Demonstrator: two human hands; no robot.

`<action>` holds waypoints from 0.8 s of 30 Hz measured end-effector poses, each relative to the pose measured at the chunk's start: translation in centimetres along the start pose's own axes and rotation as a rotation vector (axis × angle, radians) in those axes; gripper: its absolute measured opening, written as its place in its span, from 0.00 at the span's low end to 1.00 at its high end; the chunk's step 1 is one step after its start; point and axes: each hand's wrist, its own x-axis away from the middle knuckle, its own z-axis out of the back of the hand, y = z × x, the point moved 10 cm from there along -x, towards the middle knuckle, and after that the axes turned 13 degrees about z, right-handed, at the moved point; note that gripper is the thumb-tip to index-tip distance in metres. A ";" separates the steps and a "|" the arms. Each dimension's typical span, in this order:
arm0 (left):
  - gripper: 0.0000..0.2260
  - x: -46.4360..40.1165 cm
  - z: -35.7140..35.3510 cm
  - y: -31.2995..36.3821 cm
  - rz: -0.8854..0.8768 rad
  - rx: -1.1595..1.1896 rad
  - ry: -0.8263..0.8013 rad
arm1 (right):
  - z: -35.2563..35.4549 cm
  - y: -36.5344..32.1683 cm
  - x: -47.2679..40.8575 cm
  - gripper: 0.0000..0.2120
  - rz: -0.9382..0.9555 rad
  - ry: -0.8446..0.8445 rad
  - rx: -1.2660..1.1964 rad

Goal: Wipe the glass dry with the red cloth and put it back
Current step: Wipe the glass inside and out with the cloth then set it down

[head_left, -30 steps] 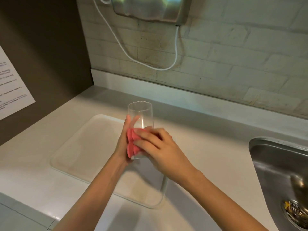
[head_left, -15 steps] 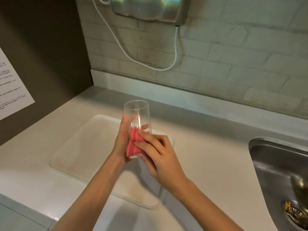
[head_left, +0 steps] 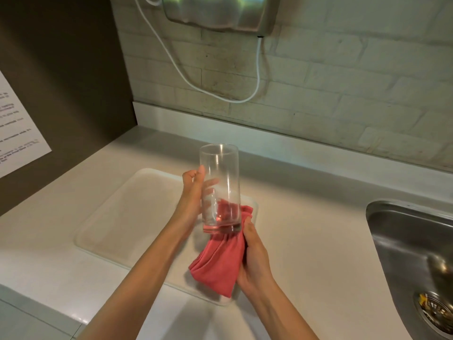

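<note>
A tall clear glass [head_left: 220, 175] is held upright above the white tray [head_left: 122, 217], its mouth up. My left hand [head_left: 192, 192] grips the glass from its left side, fingers wrapped behind it. My right hand [head_left: 255, 256] is below and right of the glass, closed on the bunched red cloth [head_left: 219, 261]. The cloth hangs down from the glass's base and touches its lower right side; part of it shows through the glass.
The tray lies on a pale countertop [head_left: 306, 241]. A steel sink [head_left: 416, 253] with a drain is at the right. A metal dryer [head_left: 220, 11] with a white cable hangs on the brick wall. A printed paper [head_left: 17, 128] is on the dark wall at left.
My right hand has slid with the red cloth from the glass's front down to its base and right. The cloth now hangs loose below. The glass stays in my left hand.
</note>
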 end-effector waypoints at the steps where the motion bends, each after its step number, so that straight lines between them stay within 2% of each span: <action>1: 0.26 0.2 0.2 0.5 -0.017 -0.079 0.031 | 0.1 -0.8 -0.3 0.18 0.058 -0.004 0.037; 3: 0.28 0.6 0.0 0.7 0.000 -0.143 0.032 | -0.2 -2.7 -0.7 0.14 0.200 -0.021 0.206; 6: 0.33 0.9 -0.1 1.0 0.025 -0.092 0.053 | -1.9 -5.3 -0.1 0.10 0.445 -0.111 0.545; 9: 0.27 0.2 0.9 0.5 0.066 0.066 0.097 | -4.1 -6.4 1.2 0.05 0.643 -0.239 0.826; 13: 0.18 0.1 0.3 -0.5 0.124 0.219 -0.011 | -8.2 -7.4 3.0 0.11 0.972 -0.465 1.151; 15: 0.20 0.3 -0.7 -0.9 0.120 0.223 -0.089 | -10.5 -7.5 3.0 0.13 1.091 -0.543 1.322; 17: 0.23 0.3 -1.7 -1.5 0.142 0.248 -0.158 | -12.1 -8.2 2.0 0.13 1.110 -0.525 1.419; 19: 0.22 0.3 -2.6 -2.2 0.189 0.270 -0.218 | -12.9 -9.3 0.6 0.12 1.077 -0.459 1.414; 22: 0.24 0.3 -2.6 -3.0 0.210 0.297 -0.236 | -12.6 -9.6 -0.7 0.11 0.978 -0.421 1.288; 24: 0.31 -0.1 -2.0 -3.7 0.202 0.290 -0.198 | -11.5 -9.4 -1.1 0.10 0.894 -0.390 1.184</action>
